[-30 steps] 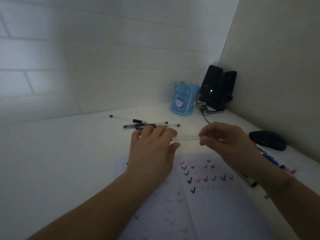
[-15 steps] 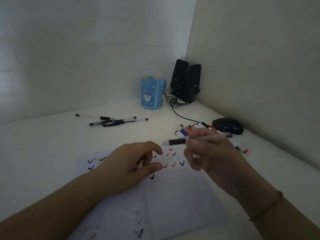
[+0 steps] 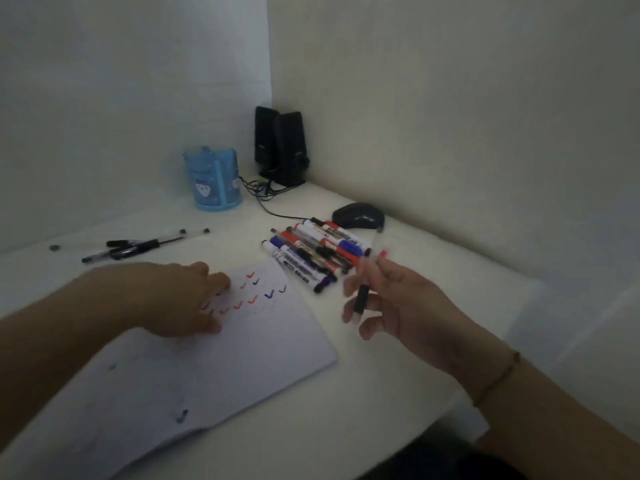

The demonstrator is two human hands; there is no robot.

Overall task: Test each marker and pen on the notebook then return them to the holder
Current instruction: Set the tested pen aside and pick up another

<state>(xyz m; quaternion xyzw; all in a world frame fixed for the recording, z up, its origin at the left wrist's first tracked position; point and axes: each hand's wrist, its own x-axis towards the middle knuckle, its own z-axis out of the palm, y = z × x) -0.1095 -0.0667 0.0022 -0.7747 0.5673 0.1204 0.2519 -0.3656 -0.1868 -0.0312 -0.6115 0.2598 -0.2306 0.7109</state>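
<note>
the white bench [image 3: 398, 375] carried an open notebook [image 3: 214, 368] toward its near left edge, ticks on the page. the left hand [image 3: 180, 299] rested on the page, fingers loosely curled, holding nothing. the right hand [image 3: 398, 306] gripped a pen [image 3: 363, 296] above the bench, just right of the notebook. the blue holder [image 3: 213, 178] stood near the far corner. markers [image 3: 311, 254] lay heaped between the holder and the right hand.

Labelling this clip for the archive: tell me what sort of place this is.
Probably a home or office desk in a wall corner: computer speakers, a mouse and a blue pen holder stand on it.
</note>
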